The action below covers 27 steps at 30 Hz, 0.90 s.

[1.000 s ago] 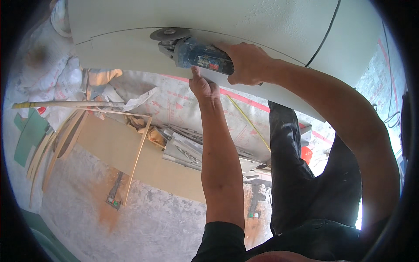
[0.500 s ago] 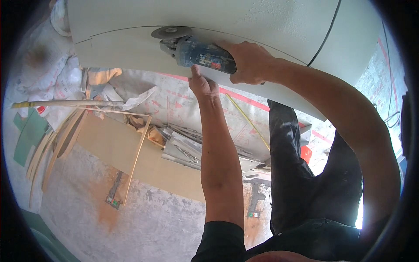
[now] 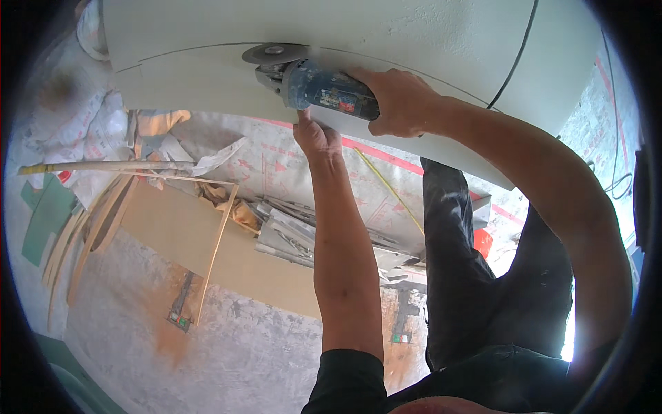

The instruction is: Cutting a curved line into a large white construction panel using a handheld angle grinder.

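As the right fingers (image 3: 361, 74) clasp its rear, the grinder (image 3: 328, 88) extends left.

The left arm (image 3: 347, 255) reaches nearly straight from six o'clock up to the left hand (image 3: 318, 138), just short of twelve, its thumb (image 3: 301, 117) pointing toward eleven and its other fingers hidden, while the bent right arm (image 3: 531, 162) curves from four o'clock to the right hand (image 3: 401, 103), near one o'clock, back uppermost and curled in a grip.

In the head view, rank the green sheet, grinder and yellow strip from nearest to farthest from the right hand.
1. Grinder: held in the right hand.
2. Yellow strip: below the hand in the picture.
3. Green sheet: far left.
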Available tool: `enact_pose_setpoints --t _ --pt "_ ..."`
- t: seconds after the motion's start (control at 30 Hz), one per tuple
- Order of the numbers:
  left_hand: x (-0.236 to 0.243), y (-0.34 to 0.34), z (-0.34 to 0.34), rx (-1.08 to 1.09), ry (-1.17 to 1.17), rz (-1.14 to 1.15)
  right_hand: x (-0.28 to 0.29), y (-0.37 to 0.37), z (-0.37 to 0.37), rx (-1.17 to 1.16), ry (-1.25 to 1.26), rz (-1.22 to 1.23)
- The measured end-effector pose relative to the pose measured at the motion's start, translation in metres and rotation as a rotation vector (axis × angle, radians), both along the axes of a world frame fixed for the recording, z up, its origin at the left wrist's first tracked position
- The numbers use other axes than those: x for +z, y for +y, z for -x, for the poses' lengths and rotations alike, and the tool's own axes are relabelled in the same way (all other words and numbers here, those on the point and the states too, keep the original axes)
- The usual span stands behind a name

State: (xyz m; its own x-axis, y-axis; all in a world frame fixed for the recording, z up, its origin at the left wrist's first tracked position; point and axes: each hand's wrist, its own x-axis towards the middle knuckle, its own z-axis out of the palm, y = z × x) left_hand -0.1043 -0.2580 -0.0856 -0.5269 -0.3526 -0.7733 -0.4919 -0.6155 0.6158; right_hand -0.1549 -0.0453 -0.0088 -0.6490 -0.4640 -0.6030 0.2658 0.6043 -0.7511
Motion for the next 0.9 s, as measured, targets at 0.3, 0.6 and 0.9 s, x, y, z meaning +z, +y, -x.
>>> enact_pose_setpoints --t 0.3,0.6,0.9 --pt "0.008 0.006 0.004 0.036 -0.074 0.000 0.005 0.003 0.000 0.009 -0.037 -0.026" --pt "-0.005 -0.005 -0.001 -0.017 0.032 -0.062 0.004 0.006 -0.003 0.000 -0.020 0.004" --pt "-0.014 -0.013 -0.004 0.031 0.040 -0.095 0.004 0.014 -0.008 0.019 -0.060 -0.007"
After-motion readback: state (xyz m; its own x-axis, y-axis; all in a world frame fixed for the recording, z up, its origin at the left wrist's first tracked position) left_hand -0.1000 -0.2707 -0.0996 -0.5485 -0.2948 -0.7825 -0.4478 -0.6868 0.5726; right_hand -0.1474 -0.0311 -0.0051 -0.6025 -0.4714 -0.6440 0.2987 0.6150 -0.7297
